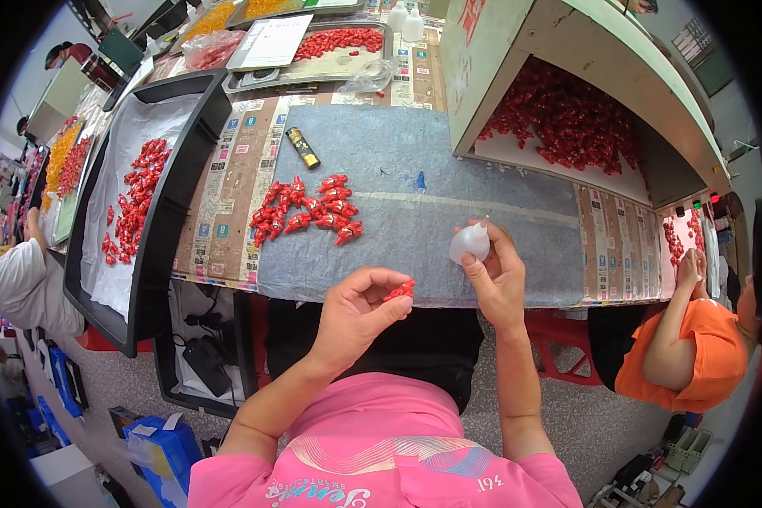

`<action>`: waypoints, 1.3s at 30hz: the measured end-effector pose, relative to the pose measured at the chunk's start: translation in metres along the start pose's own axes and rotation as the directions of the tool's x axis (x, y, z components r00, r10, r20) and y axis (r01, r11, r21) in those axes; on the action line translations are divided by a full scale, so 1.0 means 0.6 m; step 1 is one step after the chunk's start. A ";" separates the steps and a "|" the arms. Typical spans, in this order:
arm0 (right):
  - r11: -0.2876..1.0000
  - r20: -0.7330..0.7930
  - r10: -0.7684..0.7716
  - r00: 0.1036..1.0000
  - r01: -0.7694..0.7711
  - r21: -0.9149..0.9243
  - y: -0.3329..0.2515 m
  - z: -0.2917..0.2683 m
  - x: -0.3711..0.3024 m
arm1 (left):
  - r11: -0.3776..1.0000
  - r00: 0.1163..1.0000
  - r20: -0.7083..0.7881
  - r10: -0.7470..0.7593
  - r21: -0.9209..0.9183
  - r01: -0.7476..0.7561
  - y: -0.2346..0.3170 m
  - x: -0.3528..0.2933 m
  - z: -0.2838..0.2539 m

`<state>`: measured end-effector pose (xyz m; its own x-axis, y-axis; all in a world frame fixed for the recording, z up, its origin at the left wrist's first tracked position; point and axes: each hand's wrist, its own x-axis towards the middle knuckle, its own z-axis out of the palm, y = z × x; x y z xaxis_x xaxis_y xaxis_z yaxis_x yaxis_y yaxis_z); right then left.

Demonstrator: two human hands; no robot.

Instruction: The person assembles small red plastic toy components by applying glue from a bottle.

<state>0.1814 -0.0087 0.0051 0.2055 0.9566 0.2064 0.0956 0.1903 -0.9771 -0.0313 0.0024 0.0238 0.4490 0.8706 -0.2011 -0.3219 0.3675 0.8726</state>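
Between the thumb and fingers of my left hand [360, 311] is a small red plastic figure [400, 291], held just over the front edge of the table. My right hand [498, 275] grips a translucent white squeeze bottle [470, 244] with a thin nozzle, over the blue-grey mat [516, 207]. The two hands are apart, and the nozzle does not touch the figure. Ahead of my left hand, a loose group of similar red figures [320, 207] lies on the mat. A black and gold cylinder [302, 147], like a battery or lighter, lies behind them.
On the left a black tray [203, 106] holds paper and more red figures. At the right stands a box-like shelf [491, 63] with a heap of red pieces inside. A metal tray [387, 51] of red parts is at the back. A co-worker in orange [694, 360] sits at right.
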 end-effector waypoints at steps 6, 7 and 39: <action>1.000 0.006 -0.003 1.000 0.003 -0.025 0.005 -0.002 -0.001 | 0.997 0.997 -0.010 0.079 0.020 -0.079 -0.002 0.000 -0.001; 1.000 0.009 -0.006 1.000 0.006 -0.028 0.006 -0.002 -0.002 | 0.996 0.996 -0.012 0.090 0.026 -0.090 -0.001 0.000 -0.001; 1.000 -0.001 -0.007 1.000 0.007 0.017 0.005 -0.002 -0.006 | 0.952 0.981 0.039 -0.192 -0.236 0.196 0.005 -0.007 -0.017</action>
<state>0.1822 -0.0118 0.0017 0.2054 0.9552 0.2131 0.0806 0.2005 -0.9764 -0.0426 0.0034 0.0230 0.5342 0.7705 -0.3477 -0.4152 0.5975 0.6860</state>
